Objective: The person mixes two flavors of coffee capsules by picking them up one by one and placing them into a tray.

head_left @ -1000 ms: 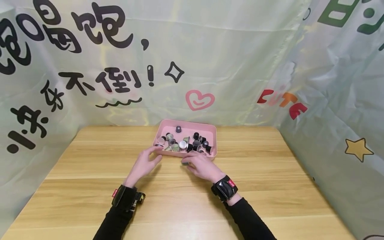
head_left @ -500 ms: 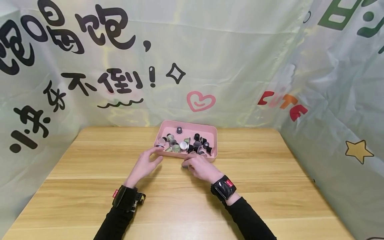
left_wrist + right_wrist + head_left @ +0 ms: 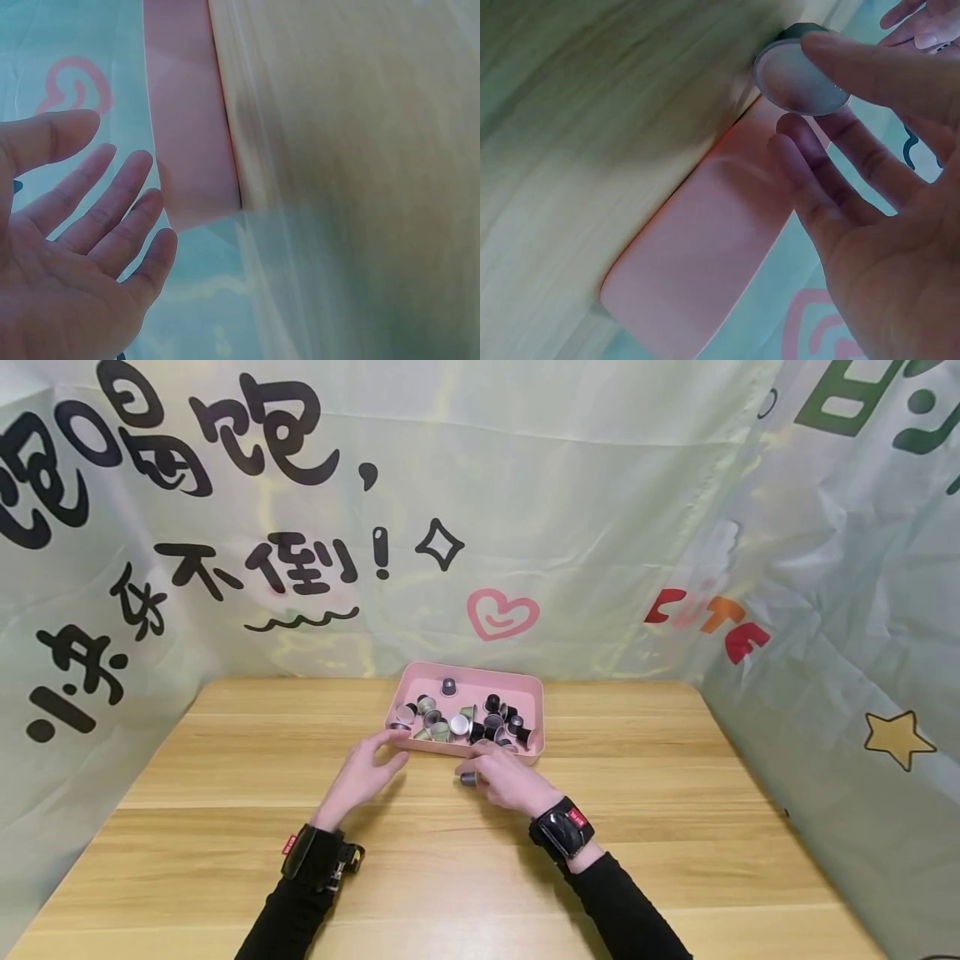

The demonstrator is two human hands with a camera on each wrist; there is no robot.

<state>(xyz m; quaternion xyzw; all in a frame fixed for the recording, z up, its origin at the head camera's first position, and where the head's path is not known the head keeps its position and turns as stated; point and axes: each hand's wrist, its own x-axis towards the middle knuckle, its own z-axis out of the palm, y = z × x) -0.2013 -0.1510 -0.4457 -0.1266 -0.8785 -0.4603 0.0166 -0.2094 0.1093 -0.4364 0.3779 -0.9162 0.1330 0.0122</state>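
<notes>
My right hand (image 3: pixel 513 779) pinches a coffee capsule (image 3: pixel 468 778) between thumb and fingers, just in front of the pink tray (image 3: pixel 491 681). In the right wrist view the capsule's (image 3: pixel 799 79) round, pale lid faces the camera, and its dark body is mostly hidden. My left hand (image 3: pixel 363 778) is at the tray's front left corner with its fingers loosely extended. Nothing is held in it, as the left wrist view shows the bare palm (image 3: pixel 64 292). Whether its fingertips touch the tray wall I cannot tell.
Several coffee capsules (image 3: pixel 439 730) in black, grey and pale green lie jumbled in the tray, mostly toward its front. One dark capsule (image 3: pixel 448 686) stands apart near the back. The tray sits at the wooden table's (image 3: pixel 480 877) far edge, against a printed cloth (image 3: pixel 600 527).
The capsule in my right fingers has turned and dropped slightly toward me, so more of it shows. The left hand keeps its place. The head view has shifted a little.
</notes>
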